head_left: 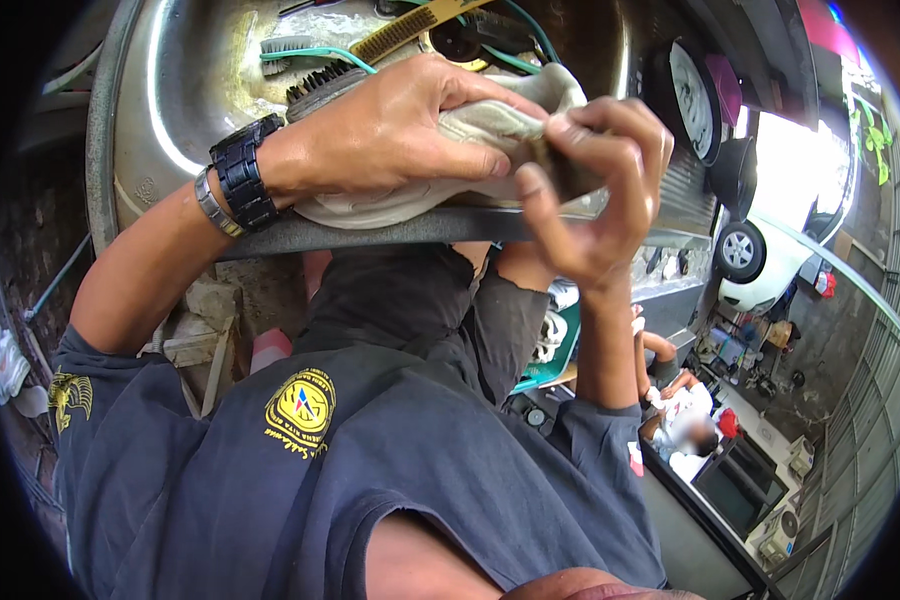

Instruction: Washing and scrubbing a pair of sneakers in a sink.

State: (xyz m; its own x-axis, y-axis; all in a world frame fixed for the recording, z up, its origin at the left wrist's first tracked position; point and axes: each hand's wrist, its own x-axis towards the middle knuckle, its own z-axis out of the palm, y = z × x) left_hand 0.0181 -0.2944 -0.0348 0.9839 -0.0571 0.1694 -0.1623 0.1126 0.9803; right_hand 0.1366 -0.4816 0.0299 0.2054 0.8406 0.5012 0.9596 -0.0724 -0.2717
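Both hands are up at the near rim of a steel sink [135,150], closed on one off-white cloth [470,130] that lies bunched across the sink's dark front edge. The left hand [390,130], with a black watch [245,172] and a metal bracelet [215,203] at the wrist, lies palm down over the cloth, fingers curled round its upper fold and pressing it to the edge. The right hand [595,190] pinches the cloth's right end, thumb under and fingers hooked over the top, where the fabric looks darker, perhaps wet or soiled, though I cannot say which. Behind the left hand, in the basin, lie a couple of brushes: a dark-bristled one [320,85] just beside the knuckles and a yellow-handled wire brush [410,28] farther back. By my reckoning the cloth is being wrung or rubbed between the two hands. A next move would need both grips kept tight, the right hand twisting or drawing against the left, with the cloth kept over the sink so it doesn't slip off the edge toward the lap.
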